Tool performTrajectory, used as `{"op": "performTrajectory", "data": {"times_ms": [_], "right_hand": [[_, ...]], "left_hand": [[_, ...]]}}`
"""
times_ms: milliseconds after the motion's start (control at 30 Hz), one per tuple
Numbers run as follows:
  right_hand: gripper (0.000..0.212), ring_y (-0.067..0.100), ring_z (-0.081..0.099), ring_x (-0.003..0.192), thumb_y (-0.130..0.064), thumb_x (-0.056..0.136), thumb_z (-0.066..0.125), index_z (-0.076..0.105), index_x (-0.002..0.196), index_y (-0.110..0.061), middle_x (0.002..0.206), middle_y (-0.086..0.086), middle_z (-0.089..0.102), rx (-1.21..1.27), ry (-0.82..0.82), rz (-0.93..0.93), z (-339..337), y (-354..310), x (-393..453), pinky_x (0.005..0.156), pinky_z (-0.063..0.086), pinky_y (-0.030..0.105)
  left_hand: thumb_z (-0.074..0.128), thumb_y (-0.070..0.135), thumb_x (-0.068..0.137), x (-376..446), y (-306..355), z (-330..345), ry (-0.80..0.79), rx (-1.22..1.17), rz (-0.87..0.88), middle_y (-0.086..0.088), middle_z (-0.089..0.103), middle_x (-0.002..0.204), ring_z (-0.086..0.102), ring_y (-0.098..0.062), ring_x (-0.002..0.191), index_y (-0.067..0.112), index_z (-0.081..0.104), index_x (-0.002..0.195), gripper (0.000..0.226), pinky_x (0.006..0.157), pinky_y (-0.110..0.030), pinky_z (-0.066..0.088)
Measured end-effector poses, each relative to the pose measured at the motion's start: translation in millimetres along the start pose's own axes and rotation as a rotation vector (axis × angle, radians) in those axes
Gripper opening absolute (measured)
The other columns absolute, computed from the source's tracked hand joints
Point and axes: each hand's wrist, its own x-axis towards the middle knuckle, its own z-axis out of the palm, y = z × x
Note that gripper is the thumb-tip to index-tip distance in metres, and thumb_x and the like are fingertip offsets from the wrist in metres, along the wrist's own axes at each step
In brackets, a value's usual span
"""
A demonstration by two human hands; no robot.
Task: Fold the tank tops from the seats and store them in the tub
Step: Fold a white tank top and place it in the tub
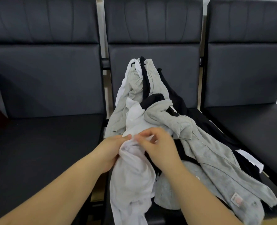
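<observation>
A heap of tank tops (pixel 160 114) in white, grey and black lies on the middle seat (pixel 198 114) and leans up its backrest. A white tank top (pixel 131 179) hangs down from the front of the heap. My left hand (pixel 111 151) grips its bunched upper edge from the left. My right hand (pixel 157 143) pinches the same white fabric from the right, fingertips close to those of the left hand. A grey tank top (pixel 215 163) with a small label lies spread to the right. No tub is in view.
Three dark padded seats stand in a row. The left seat (pixel 42 143) and the right seat (pixel 254 120) carry nothing. Metal armrest bars (pixel 105 63) separate the seats. A pale wall shows behind them.
</observation>
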Motion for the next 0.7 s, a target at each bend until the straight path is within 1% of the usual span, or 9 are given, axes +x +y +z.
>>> {"op": "performTrajectory", "data": {"times_ms": [100, 200, 267, 333, 367, 433, 500, 600, 700], "right_hand": [[0.027, 0.021, 0.035, 0.132, -0.047, 0.087, 0.062, 0.074, 0.103, -0.027, 0.136, 0.001, 0.050, -0.434, 0.293, -0.092, -10, 27, 24, 0.111, 0.023, 0.034], [0.039, 0.025, 0.007, 0.147, -0.051, 0.095, 0.048, 0.062, 0.125, -0.032, 0.158, 0.003, 0.023, -0.651, 0.159, 0.055, -19, 48, 45, 0.117, -0.001, 0.044], [0.042, 0.025, 0.031, 0.138, -0.049, 0.096, 0.044, 0.062, 0.123, -0.022, 0.144, 0.006, 0.044, -0.575, 0.122, 0.079, -24, 55, 52, 0.115, 0.017, 0.045], [0.044, 0.024, 0.056, 0.101, -0.045, 0.095, 0.045, 0.065, 0.099, -0.005, 0.103, 0.011, 0.062, -0.238, 0.272, 0.062, -31, 54, 57, 0.090, 0.043, 0.042], [0.049, 0.024, 0.058, 0.092, -0.047, 0.093, 0.044, 0.062, 0.098, -0.002, 0.098, 0.012, 0.061, -0.094, 0.394, 0.053, -38, 52, 57, 0.083, 0.047, 0.041], [0.061, 0.025, 0.053, 0.113, -0.055, 0.090, 0.038, 0.054, 0.125, -0.007, 0.127, 0.013, 0.052, -0.004, 0.535, 0.102, -50, 54, 56, 0.097, 0.045, 0.043], [0.067, 0.030, 0.046, 0.126, -0.058, 0.091, 0.035, 0.051, 0.133, -0.007, 0.137, 0.015, 0.047, -0.047, 0.396, 0.198, -56, 56, 53, 0.105, 0.039, 0.045], [0.060, 0.033, 0.046, 0.123, -0.054, 0.097, 0.030, 0.060, 0.121, -0.007, 0.127, 0.016, 0.055, -0.140, 0.131, 0.253, -48, 53, 48, 0.105, 0.036, 0.045], [0.045, 0.024, 0.054, 0.102, -0.051, 0.097, 0.034, 0.064, 0.083, -0.021, 0.100, 0.008, 0.061, -0.217, 0.165, 0.213, -37, 49, 48, 0.095, 0.043, 0.044]], "left_hand": [[0.064, 0.029, 0.081, -1, -8, -11, -0.083, 0.052, -0.006, -0.018, 0.072, 0.105, 0.067, -0.029, 0.097, -0.002, 0.067, 0.110, 0.043, 0.088, -0.035, 0.051], [0.062, 0.032, 0.078, -6, -17, -20, -0.206, 0.176, -0.059, -0.016, 0.071, 0.109, 0.067, -0.028, 0.102, 0.000, 0.067, 0.110, 0.046, 0.089, -0.033, 0.053], [0.063, 0.032, 0.078, -9, -19, -25, -0.238, 0.244, -0.082, -0.014, 0.073, 0.104, 0.070, -0.022, 0.093, 0.001, 0.070, 0.102, 0.039, 0.076, -0.027, 0.055], [0.071, 0.036, 0.074, -11, -17, -30, -0.254, 0.268, -0.098, -0.013, 0.073, 0.102, 0.071, -0.019, 0.088, 0.004, 0.074, 0.093, 0.037, 0.069, -0.024, 0.054], [0.080, 0.042, 0.068, -13, -16, -32, -0.274, 0.272, -0.108, -0.013, 0.073, 0.103, 0.072, -0.020, 0.089, 0.005, 0.077, 0.090, 0.043, 0.068, -0.024, 0.054], [0.090, 0.046, 0.052, -13, -14, -35, -0.284, 0.275, -0.137, -0.013, 0.073, 0.105, 0.072, -0.021, 0.091, 0.007, 0.079, 0.088, 0.055, 0.069, -0.025, 0.055], [0.082, 0.038, 0.068, -12, -12, -31, -0.218, 0.264, -0.156, -0.014, 0.072, 0.107, 0.072, -0.021, 0.091, 0.004, 0.076, 0.094, 0.043, 0.072, -0.027, 0.053], [0.070, 0.037, 0.084, 2, -14, -21, 0.054, 0.289, -0.180, -0.015, 0.071, 0.107, 0.068, -0.025, 0.097, 0.004, 0.070, 0.104, 0.039, 0.085, -0.033, 0.052], [0.064, 0.043, 0.088, 18, -12, -10, 0.156, 0.395, -0.077, -0.009, 0.066, 0.116, 0.062, -0.025, 0.106, 0.011, 0.066, 0.108, 0.038, 0.100, -0.039, 0.046]]}}
